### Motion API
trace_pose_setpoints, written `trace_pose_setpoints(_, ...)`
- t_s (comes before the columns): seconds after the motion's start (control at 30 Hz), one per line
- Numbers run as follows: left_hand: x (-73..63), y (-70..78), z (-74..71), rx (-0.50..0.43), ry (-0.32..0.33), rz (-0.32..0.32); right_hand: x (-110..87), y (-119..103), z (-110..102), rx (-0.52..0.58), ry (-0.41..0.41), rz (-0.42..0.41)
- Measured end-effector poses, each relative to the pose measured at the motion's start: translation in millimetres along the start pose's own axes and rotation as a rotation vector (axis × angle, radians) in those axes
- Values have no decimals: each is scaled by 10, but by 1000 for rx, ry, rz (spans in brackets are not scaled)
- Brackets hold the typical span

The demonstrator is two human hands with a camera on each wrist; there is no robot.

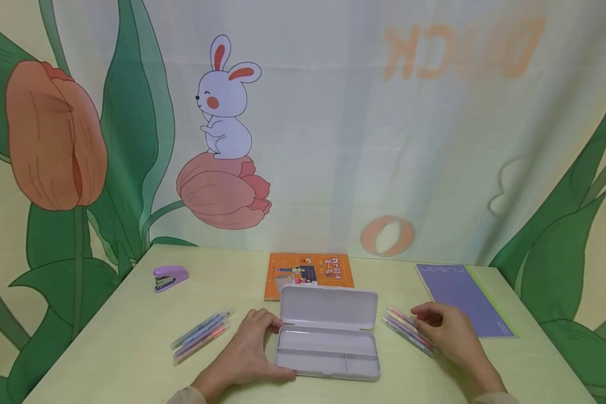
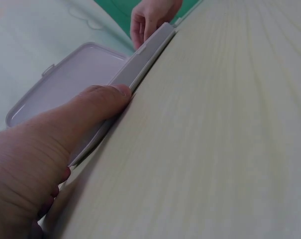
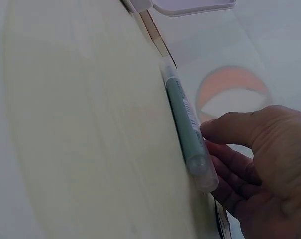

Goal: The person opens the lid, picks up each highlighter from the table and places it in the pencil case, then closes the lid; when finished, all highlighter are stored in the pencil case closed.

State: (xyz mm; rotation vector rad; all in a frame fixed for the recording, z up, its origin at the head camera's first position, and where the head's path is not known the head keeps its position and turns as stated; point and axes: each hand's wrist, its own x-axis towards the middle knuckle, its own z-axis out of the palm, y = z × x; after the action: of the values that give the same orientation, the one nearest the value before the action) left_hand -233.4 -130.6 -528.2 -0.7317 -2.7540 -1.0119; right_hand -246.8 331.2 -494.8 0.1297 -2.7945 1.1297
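Observation:
A pale grey pencil case (image 1: 328, 353) lies with its lid raised on the table, its divided inside bare. My left hand (image 1: 252, 350) grips its left end, thumb along the front wall and fingers at the back corner. In the left wrist view the thumb (image 2: 103, 99) presses that wall. At the right lies a small row of colored markers (image 1: 409, 331). My right hand (image 1: 449, 334) is over their right side, fingers loosely bent. The right wrist view shows its thumb tip right beside a green marker (image 3: 185, 122), other fingertips partly hidden behind the markers.
More markers (image 1: 202, 336) lie left of the left hand. A purple stapler (image 1: 170, 277) sits at the back left. Behind the case is an orange book (image 1: 278, 275); a purple-blue notebook (image 1: 464, 297) lies at the right. A printed curtain (image 1: 323, 140) hangs behind the table.

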Motion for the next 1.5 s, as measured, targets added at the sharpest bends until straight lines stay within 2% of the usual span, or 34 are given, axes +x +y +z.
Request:
trace_pose_setpoints(0.43,-7,7,-24,-1,1,-4,42,49,1,-126,4,-59)
trace_pose_setpoints(0.8,1,15,-27,8,-4,-7,18,-95,-52,-113,34,-32)
trace_pose_setpoints(0.9,4,17,-26,7,-4,-8,27,-158,-78,-109,61,-61)
trace_pose_setpoints(1.13,0,22,-32,12,0,-7,15,-348,-129,-102,165,-189)
trace_pose_setpoints(1.5,11,19,-14,6,-13,-15,-70,-805,-124,-59,230,-331)
